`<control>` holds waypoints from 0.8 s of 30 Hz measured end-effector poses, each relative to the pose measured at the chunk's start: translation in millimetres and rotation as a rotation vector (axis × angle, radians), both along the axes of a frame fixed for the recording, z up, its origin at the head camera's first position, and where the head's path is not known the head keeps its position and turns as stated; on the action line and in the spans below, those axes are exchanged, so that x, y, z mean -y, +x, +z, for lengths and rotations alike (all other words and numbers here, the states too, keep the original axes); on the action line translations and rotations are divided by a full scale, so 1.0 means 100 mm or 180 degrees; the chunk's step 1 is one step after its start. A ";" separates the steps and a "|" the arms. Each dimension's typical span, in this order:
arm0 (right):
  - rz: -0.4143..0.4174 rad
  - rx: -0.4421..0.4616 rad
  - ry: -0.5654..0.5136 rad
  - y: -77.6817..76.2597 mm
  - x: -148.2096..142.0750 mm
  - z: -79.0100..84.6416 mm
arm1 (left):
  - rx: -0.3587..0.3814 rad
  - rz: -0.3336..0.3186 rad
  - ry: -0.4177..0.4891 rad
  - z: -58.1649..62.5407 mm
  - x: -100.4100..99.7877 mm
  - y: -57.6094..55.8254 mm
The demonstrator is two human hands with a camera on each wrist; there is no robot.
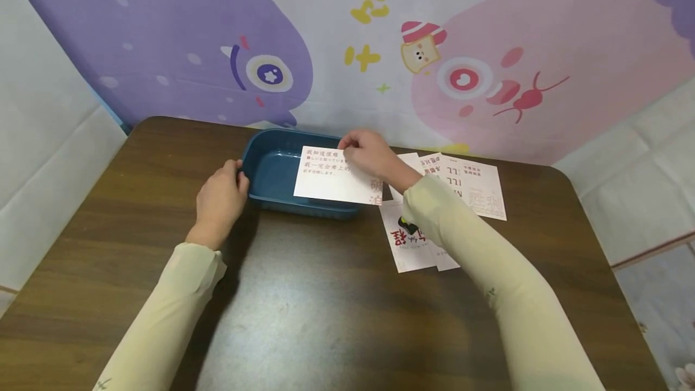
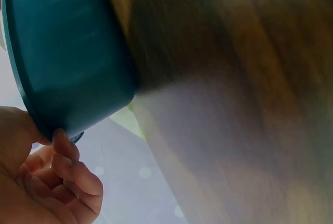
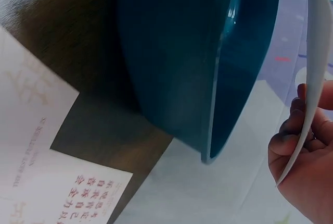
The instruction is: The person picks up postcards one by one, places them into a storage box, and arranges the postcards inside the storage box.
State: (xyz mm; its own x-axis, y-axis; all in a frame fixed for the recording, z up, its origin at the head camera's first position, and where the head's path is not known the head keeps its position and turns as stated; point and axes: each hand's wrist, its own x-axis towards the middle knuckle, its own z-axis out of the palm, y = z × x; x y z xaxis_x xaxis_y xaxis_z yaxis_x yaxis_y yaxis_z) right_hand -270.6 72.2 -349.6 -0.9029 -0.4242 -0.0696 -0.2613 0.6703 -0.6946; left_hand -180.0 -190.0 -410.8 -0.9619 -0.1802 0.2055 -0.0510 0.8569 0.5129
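A deep teal plastic bin (image 1: pixel 304 205) stands near the back edge of the table. My left hand (image 1: pixel 218 201) grips the rim at its left end, thumb and fingertips meeting there in the left wrist view. With my right hand (image 1: pixel 370 154) I pinch a white card (image 1: pixel 326 187) by its far edge, over the right part of the bin. Lines of red and grey print show on the card's face. In the right wrist view the same card (image 3: pixel 315 41) appears nearly edge-on, above the bin's rim and slightly bent.
Several more printed cards (image 1: pixel 485 190) lie overlapping on the table to the right of the bin, partly hidden under my right sleeve (image 1: pixel 478 252). The brown wooden table (image 1: pixel 304 312) ends at the back against a curtain (image 1: pixel 336 77) with cartoon figures.
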 end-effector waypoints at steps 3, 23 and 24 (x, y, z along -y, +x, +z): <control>0.0049 -0.0068 0.0026 -0.01 0.05 -0.01 | 0.0003 0.0007 -0.0003 0.00 0.00 0.00; 0.0164 -0.0180 0.0065 -0.11 0.30 -0.12 | -0.0056 0.0033 0.0012 -0.01 -0.01 0.00; 0.0170 -0.0182 0.0063 -0.11 0.31 -0.12 | -0.0054 0.0028 0.0013 0.00 -0.01 0.00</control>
State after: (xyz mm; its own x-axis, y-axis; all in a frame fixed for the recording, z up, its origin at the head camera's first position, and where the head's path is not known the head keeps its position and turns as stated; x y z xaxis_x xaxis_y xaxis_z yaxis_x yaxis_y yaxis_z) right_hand -281.4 40.8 -362.0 -0.8818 -0.4709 -0.0274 -0.3359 0.6677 -0.6644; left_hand -179.8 -188.8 -411.3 -0.9567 -0.1897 0.2209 -0.0499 0.8543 0.5174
